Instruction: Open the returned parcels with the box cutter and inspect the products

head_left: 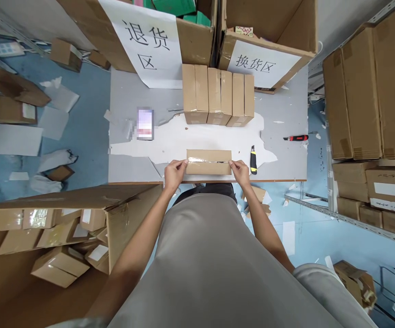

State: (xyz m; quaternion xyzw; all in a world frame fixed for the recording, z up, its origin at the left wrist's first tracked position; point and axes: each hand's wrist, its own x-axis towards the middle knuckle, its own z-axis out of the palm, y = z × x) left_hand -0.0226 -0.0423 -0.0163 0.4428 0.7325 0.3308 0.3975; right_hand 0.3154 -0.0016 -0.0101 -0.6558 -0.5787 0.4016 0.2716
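Note:
A small flat cardboard box (209, 168) lies near the front edge of the table, with shiny clear tape along its middle seam. At its left end, my left hand (174, 175) is closed, thumb and fingertips pinched on the edge where the tape runs. My right hand (240, 173) pinches the opposite end at the same height. Just right of that hand lies a yellow and black box cutter (253, 160). Beyond the box, three closed cardboard boxes (219, 95) stand side by side.
Two large open cartons with paper signs, one left (149, 41) and one right (265, 61), stand at the back. A phone (145, 123) lies left on the table; a red and black cutter (296, 137) lies right. A big carton (125, 218) holding boxes stands lower left.

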